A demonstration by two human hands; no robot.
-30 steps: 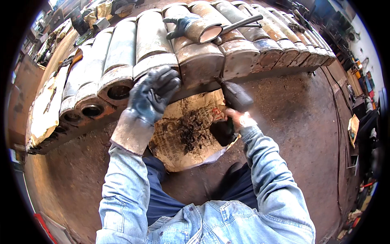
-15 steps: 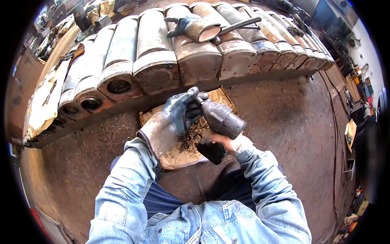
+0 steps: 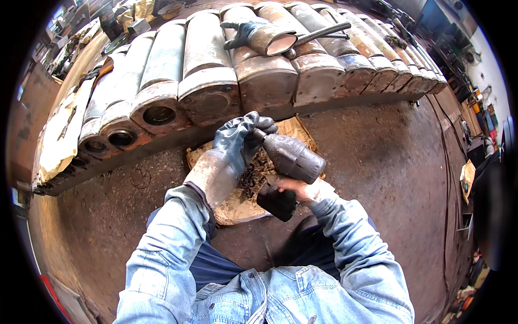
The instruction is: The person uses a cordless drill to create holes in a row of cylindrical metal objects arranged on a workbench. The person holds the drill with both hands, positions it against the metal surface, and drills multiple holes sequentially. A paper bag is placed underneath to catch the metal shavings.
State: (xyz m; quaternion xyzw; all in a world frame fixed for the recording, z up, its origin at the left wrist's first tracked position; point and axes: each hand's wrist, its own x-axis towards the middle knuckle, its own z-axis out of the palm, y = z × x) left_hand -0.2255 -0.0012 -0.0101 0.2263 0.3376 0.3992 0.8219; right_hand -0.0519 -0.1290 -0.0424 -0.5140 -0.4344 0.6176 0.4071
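Observation:
My right hand (image 3: 305, 190), without a glove, grips the handle of a dark, grimy cordless impact wrench (image 3: 295, 156). Its black battery (image 3: 277, 202) points toward me, and its nose points up and to the left. Wearing a blue-coated work glove with a pale cuff, my left hand (image 3: 233, 139) has its fingers curled round the tool's nose; whether a small part sits inside them is hidden. Beneath both hands, a crumpled brown paper sack (image 3: 237, 213) lies on the floor with dark, dirty scraps on it.
Ahead stands a long row of worn metal cylinders (image 3: 205, 48) with square end flanges. On top rest another blue glove (image 3: 264, 36) and a dark metal bar (image 3: 324, 32). Brown paper (image 3: 59, 137) covers the row's left end. A cable (image 3: 445, 162) runs along the floor at right.
My left glove has turned slightly and its fingers bend more tightly at the wrench's nose. The wrench has tilted a little, its battery end shifting slightly left and nearer to me.

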